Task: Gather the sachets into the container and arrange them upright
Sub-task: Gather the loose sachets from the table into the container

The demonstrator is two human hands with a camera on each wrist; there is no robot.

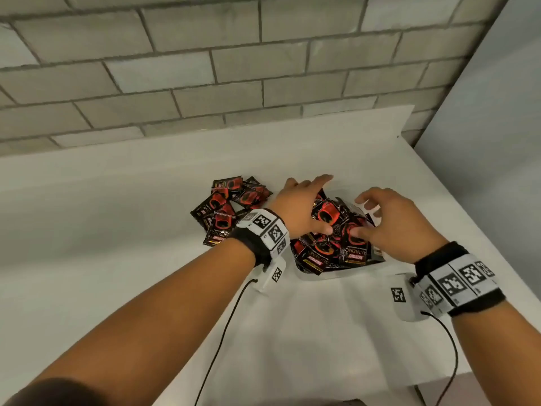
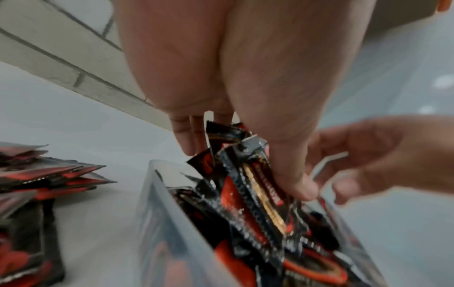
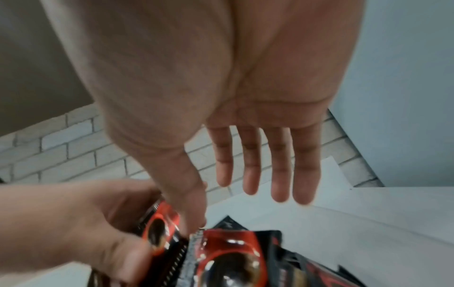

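Black-and-red sachets (image 1: pixel 325 247) fill a clear plastic container (image 1: pixel 322 277) at the middle of the white table. My left hand (image 1: pixel 314 205) reaches into it from the left. Its thumb (image 2: pixel 294 186) presses the front of a bunch of sachets (image 2: pixel 250 194) and its fingers (image 2: pixel 186 139) lie behind them, pinching the bunch. My right hand (image 1: pixel 366 216) hovers over the container's right side with fingers (image 3: pixel 277 174) straight and spread. Only its thumb (image 3: pixel 194 213) touches the top of a sachet (image 3: pixel 228 258). A loose pile of sachets (image 1: pixel 228 209) lies flat on the table left of the container.
The white table (image 1: pixel 146 230) ends at a grey brick wall (image 1: pixel 205 68) behind, and a pale wall (image 1: pixel 483 142) stands to the right. Black cables (image 1: pixel 222 332) trail from both wrist bands toward the table's near edge.
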